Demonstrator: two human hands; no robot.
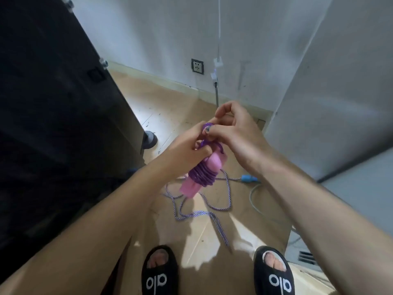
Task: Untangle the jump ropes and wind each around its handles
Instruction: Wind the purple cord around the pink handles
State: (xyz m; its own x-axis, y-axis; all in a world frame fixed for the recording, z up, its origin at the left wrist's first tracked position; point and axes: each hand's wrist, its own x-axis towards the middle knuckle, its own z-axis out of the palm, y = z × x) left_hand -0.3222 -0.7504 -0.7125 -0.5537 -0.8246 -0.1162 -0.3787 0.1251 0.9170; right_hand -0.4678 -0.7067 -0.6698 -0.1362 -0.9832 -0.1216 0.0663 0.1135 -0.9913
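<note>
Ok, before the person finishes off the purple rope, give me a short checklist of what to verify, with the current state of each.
1. Pink handles held together as one bundle: ok, the left hand grips them.
2. Purple rope wound around the handles: ok, several coils sit on the middle.
3. Loose end under control: ok, the right hand pinches a purple loop at the top.
4. End tucked or secured: cannot tell, fingers hide it.
5. Second rope wound: not ok, the striped rope lies loose on the floor, with a blue handle.
6. Striped rope free of the bundle: cannot tell, they overlap in view.
</note>
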